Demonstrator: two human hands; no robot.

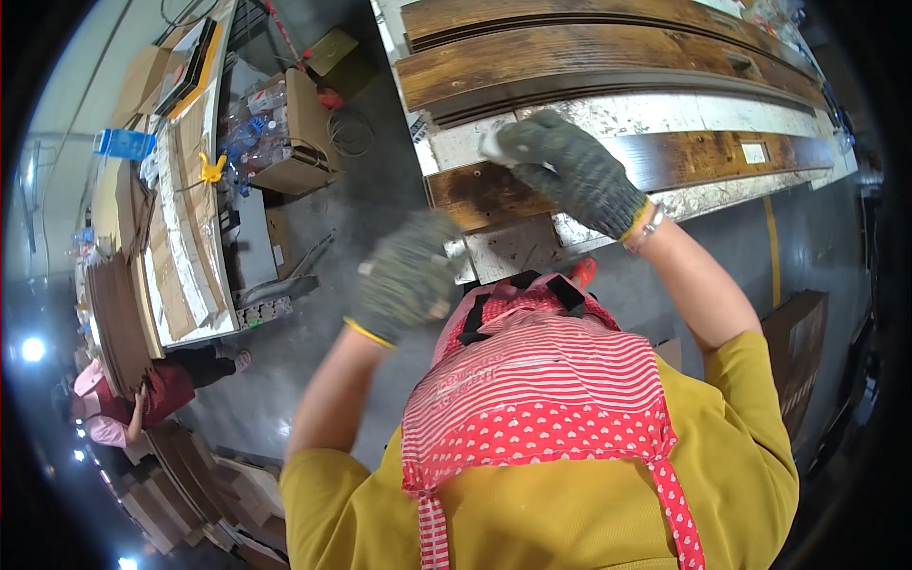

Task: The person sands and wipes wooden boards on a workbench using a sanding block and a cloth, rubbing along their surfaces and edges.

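Observation:
A brown wood-grain board [684, 161] with a rectangular cutout near its right end lies along the near edge of the white, stained worktable [646, 116]. Over the board's left part is my right hand [570, 171], in a dark green knit glove. Its fingers are closed on a small white wad [491, 148], whose kind I cannot make out. A dark patch shows on the board below it. My left hand [407, 277], gloved alike, hangs off the table's near left corner. Motion smears its fingers, and whether they hold anything is unclear.
Stacked wood-grain boards [589, 59] fill the table's far side. To the left stand a carton [302, 133] beside plastic bottles and a bench [185, 256] with cardboard, a blue box [123, 143] and a yellow clamp [211, 169]. Another person [142, 404] handles brown panels at lower left.

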